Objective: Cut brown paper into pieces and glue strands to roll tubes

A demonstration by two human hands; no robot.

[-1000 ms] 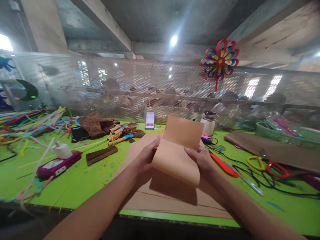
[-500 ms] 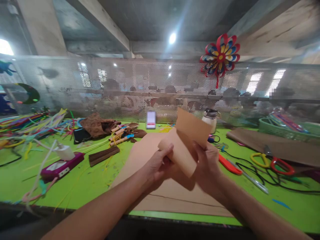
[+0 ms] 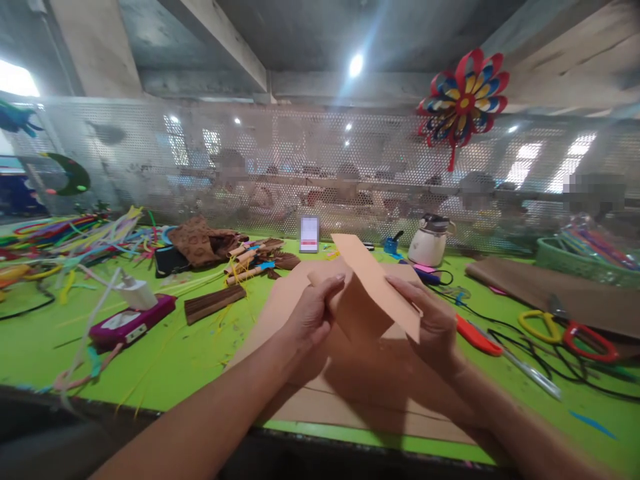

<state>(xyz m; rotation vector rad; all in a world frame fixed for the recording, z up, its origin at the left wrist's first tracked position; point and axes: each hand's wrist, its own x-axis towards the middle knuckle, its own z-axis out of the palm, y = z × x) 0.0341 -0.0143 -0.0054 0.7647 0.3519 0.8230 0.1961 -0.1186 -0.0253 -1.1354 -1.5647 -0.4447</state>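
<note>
Both hands hold a piece of brown kraft paper (image 3: 370,283) in the air at the middle of the view. My left hand (image 3: 313,313) pinches its left side, thumb on top. At the right side, my right hand (image 3: 433,317) grips the paper between thumb and fingers. The piece is bent, with one flat strip slanting from upper left down to the right hand and a shaded part beneath. Below lies a larger sheet of brown paper (image 3: 285,300), flat on the green table (image 3: 210,360), with the hands' shadow on it.
To the right lie a red utility knife (image 3: 479,335), a silver pen-like tool (image 3: 535,375), scissors (image 3: 590,341) and black cords. A purple power strip (image 3: 133,321) and dark brown folded paper (image 3: 214,305) lie left. Behind stand a phone (image 3: 309,235) and a white jug (image 3: 429,243).
The paper has been turned and tilted, so its upper part now shows as a narrow slanting strip. My right hand has shifted right. The view has swung slightly left.
</note>
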